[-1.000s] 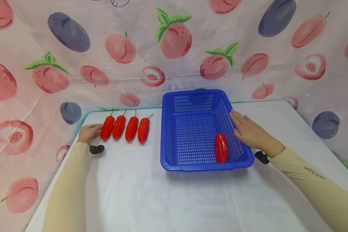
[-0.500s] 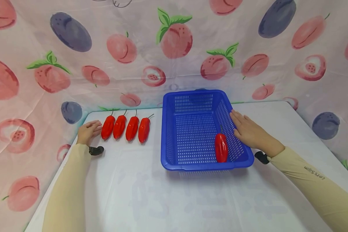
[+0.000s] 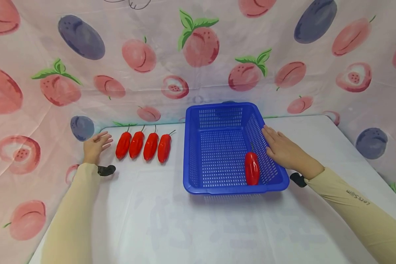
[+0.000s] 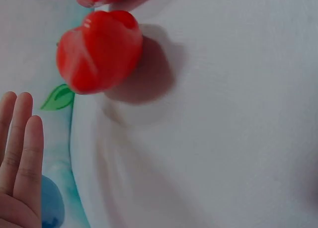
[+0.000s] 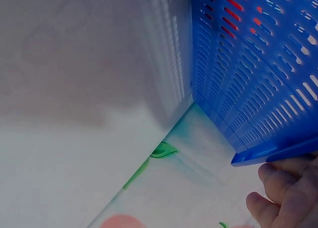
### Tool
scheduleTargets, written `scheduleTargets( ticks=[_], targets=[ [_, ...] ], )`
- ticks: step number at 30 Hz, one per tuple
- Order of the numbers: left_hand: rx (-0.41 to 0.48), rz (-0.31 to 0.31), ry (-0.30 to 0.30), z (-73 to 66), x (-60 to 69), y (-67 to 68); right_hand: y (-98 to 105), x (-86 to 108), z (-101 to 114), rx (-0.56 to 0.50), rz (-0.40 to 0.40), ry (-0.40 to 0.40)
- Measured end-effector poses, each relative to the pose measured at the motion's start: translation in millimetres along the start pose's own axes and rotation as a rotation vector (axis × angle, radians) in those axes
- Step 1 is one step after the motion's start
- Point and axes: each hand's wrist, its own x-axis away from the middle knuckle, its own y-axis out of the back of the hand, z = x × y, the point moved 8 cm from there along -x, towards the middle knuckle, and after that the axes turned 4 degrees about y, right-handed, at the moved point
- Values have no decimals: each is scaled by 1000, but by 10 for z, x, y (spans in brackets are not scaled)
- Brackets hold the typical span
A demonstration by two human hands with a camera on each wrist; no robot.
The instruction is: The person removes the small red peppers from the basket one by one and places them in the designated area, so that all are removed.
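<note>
Several red peppers with thin green stems lie side by side in a row on the left part of the table. My left hand is just left of that row, fingers spread, holding nothing. In the left wrist view, straight fingers show apart from the nearest pepper. A blue perforated basket stands right of the row, with one red pepper lying inside along its right side. My right hand rests with extended fingers against the basket's right rim; the right wrist view shows fingertips by that rim.
The white-covered table meets a fruit-print cloth backdrop behind and along the left. A dark wrist camera sits at my left wrist, another dark camera at the right.
My left hand has drawn away leftward from the leftmost pepper, and its fingers have spread. The right hand, the basket and the peppers stay where they were.
</note>
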Motion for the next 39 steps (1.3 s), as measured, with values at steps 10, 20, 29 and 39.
scheduleTargets(
  ticks=[10,20,29,39],
  targets=[
    [-133,87,-19,-80,-73,-40,-7,-3,-14,0,2,-5],
    [-270,199,-18,-184,34,-151,-16,-3,-16,4,0,-3],
    [-313,315,-32,-340,169,-356,-12,-2,-19,1,-3,-5],
    [-457,369,-49,-519,381,-724,15,2,13,22,-4,-5]
  ],
)
